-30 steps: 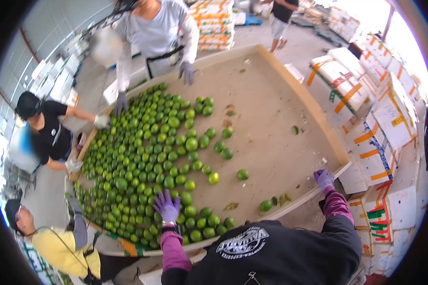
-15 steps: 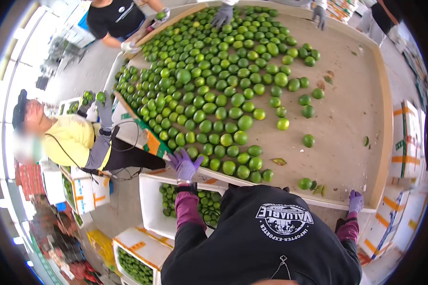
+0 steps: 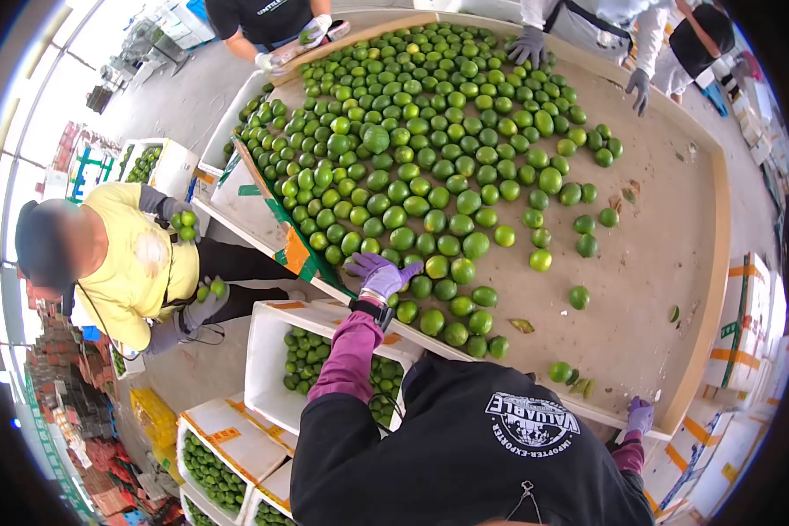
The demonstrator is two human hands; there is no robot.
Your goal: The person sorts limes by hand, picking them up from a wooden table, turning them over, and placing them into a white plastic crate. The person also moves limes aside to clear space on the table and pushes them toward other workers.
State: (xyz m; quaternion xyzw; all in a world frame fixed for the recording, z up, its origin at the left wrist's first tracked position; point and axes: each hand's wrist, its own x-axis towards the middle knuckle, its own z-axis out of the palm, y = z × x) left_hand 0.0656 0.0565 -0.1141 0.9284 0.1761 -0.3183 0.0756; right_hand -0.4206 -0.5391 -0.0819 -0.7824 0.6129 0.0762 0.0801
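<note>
My left hand (image 3: 380,273), in a purple glove, rests over the near-left limes (image 3: 425,206) with its fingers spread and nothing gripped. The limes are green, some yellowish, and lie massed across the left and middle of a large, shallow sorting table (image 3: 649,298). At the near right corner, my right hand (image 3: 639,415), also purple-gloved, is closed over the table's raised rim. A few limes and a dry leaf (image 3: 522,325) lie between my hands.
White foam boxes (image 3: 267,355) of limes stand below the near left edge. At left, a person in a yellow shirt (image 3: 136,254) holds limes in both hands. Gloved hands of co-workers (image 3: 528,46) are at the far side. Taped boxes (image 3: 735,329) are stacked at right.
My left hand has moved from the table's near rim onto the limes. The view has shifted, and the person in yellow has lowered one hand. My right hand stays at the rim.
</note>
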